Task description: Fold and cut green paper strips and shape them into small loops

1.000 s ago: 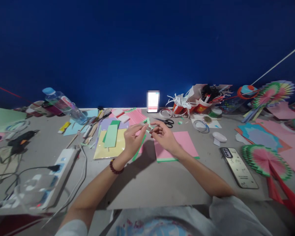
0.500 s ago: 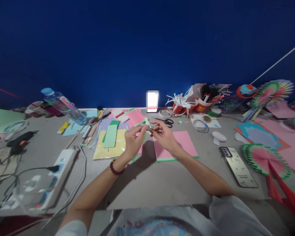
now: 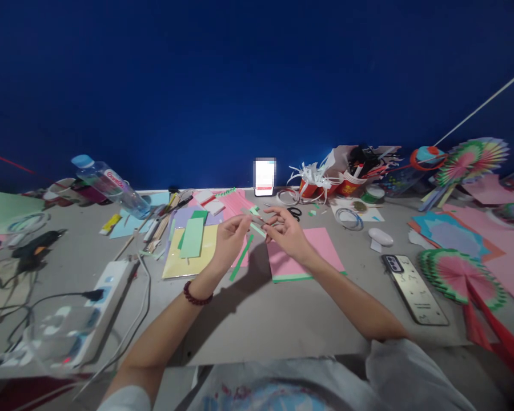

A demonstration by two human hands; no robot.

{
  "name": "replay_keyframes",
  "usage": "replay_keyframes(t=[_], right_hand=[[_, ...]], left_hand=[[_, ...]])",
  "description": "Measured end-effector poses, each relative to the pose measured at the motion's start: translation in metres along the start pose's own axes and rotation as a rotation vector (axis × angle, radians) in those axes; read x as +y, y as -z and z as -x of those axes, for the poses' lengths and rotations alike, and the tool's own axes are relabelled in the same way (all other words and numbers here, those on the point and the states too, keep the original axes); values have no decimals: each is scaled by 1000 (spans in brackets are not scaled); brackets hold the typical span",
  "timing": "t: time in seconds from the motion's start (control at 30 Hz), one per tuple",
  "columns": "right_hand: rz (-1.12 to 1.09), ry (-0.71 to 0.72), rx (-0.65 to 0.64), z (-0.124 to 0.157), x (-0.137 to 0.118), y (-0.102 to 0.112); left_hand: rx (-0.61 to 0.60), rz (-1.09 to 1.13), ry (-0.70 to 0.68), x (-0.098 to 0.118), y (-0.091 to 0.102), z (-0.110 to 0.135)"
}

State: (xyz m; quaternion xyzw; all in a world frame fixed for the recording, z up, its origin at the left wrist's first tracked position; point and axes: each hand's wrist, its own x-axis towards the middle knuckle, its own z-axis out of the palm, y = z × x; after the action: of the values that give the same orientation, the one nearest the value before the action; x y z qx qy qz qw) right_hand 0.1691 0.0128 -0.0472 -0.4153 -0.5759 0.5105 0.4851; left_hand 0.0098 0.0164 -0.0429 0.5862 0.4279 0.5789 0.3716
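Observation:
A thin greyish strip (image 3: 257, 219), its material too small to make out, stretches between my hands above the table. My left hand (image 3: 231, 240) pinches its left end between thumb and fingers. At the other end, my right hand (image 3: 286, 235) has its fingers closed on it. Below the hands lie a light green paper strip (image 3: 257, 229) and a dark green paper strip (image 3: 241, 258). Pink paper (image 3: 317, 251) with a green edge lies under my right wrist. Black-handled scissors (image 3: 294, 214) are partly hidden behind my right hand.
A yellow pack (image 3: 175, 265) with green paper (image 3: 192, 237) on top is at left, near a power strip (image 3: 98, 314). Behind stand a lit phone (image 3: 264, 177) and red cups (image 3: 310, 185). Another phone (image 3: 415, 291) and a pink-green paper fan (image 3: 462, 277) lie right.
My hands have moved slightly apart, the left one shifting left, and the greyish strip now shows between them. The dark green strip and more of the light green one are uncovered.

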Motion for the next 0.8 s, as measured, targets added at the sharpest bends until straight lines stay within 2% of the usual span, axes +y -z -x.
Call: replay_keyframes(t=[0.1, 0.2, 0.33, 0.47, 0.67, 0.8], right_hand=[[-43, -12, -2, 1, -5, 1], [-60, -22, -4, 4, -10, 1], [-75, -41, -14, 7, -17, 0], [-52, -3, -13, 7, -19, -1], [34, 74, 31, 7, -12, -2], [83, 107, 41, 7, -9, -2]], left_hand=[[-39, -185, -232, 8, 1, 1], [-31, -261, -300, 14, 0, 2], [3, -186, -210, 13, 0, 3], [12, -78, -88, 9, 0, 4], [33, -107, -47, 14, -1, 7], [29, -28, 52, 16, -4, 10]])
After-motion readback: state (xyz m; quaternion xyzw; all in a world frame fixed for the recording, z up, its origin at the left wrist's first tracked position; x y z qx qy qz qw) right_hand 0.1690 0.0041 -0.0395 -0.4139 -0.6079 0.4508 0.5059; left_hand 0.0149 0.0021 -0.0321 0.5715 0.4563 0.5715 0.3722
